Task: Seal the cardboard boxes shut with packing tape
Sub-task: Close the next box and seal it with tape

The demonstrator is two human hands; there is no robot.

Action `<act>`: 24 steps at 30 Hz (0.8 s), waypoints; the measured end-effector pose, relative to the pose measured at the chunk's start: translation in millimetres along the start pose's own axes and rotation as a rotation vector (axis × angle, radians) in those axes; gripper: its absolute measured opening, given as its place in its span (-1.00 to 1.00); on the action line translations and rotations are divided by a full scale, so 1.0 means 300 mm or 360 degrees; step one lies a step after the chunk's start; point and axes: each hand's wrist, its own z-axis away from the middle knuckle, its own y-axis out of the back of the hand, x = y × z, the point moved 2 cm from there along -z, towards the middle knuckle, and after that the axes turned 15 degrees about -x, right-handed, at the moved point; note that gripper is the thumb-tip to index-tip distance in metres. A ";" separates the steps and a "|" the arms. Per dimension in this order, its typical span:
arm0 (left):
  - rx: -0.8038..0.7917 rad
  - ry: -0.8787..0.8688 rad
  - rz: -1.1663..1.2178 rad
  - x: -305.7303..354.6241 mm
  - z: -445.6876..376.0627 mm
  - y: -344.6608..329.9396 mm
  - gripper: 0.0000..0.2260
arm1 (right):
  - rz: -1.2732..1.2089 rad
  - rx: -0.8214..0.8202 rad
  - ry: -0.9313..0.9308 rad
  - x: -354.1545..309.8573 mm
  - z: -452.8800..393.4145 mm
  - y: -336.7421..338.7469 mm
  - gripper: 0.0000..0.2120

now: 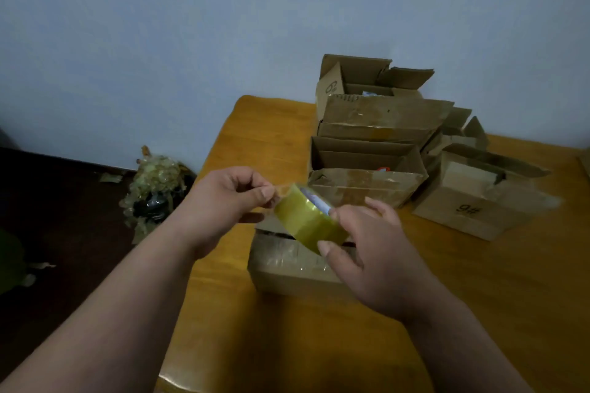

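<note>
A yellowish roll of packing tape [308, 220] is held above a closed cardboard box [287, 268] on the wooden table [479, 281]. My right hand [373, 255] grips the roll, thumb on its near face and fingers over its far rim. My left hand [233, 198] pinches the loose end of the tape at the roll's upper left edge. The box under the roll carries shiny tape over its top; my right hand hides its right part.
Several open cardboard boxes stand behind: one marked 9# [475, 195] at the right, one just behind the roll [367, 166], one marked 6# [357, 80] at the back. A heap of crumpled used tape [153, 188] lies on the dark floor left of the table.
</note>
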 end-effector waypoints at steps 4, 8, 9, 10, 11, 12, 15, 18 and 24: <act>0.0104 0.0022 0.0099 0.000 0.069 0.071 -0.84 | -0.0356 -0.0260 -0.0012 -0.028 -0.065 0.000 -0.71; 0.0411 -0.0166 -0.0098 0.031 0.118 0.170 -0.81 | 0.0032 -0.0092 -0.0171 -0.035 -0.132 0.011 -0.56; 0.0443 -0.0186 -0.0055 0.025 0.123 0.195 -0.79 | -0.0066 -0.0029 -0.0185 -0.040 -0.148 0.024 -0.53; 0.0486 -0.0179 0.0046 0.007 0.127 0.222 -0.76 | -0.0255 -0.0029 -0.0161 -0.047 -0.164 0.038 -0.51; 0.0539 -0.0146 0.0176 -0.020 0.130 0.249 -0.74 | -0.0488 -0.0096 -0.0115 -0.058 -0.178 0.053 -0.50; 0.0583 -0.0096 0.0310 -0.052 0.132 0.271 -0.73 | -0.0749 -0.0217 -0.0062 -0.067 -0.188 0.067 -0.55; 0.0605 0.0040 0.0627 -0.159 0.151 0.323 -0.76 | -0.1369 -0.0555 0.0048 -0.091 -0.203 0.086 -0.73; 0.0653 0.0073 0.0707 -0.237 0.153 0.359 -0.77 | -0.0684 -0.0583 -0.0296 -0.074 -0.226 0.063 -0.68; 0.0559 0.0334 0.1026 -0.378 0.070 0.283 -0.90 | -0.0206 -0.0214 -0.0246 -0.105 -0.254 0.105 -0.72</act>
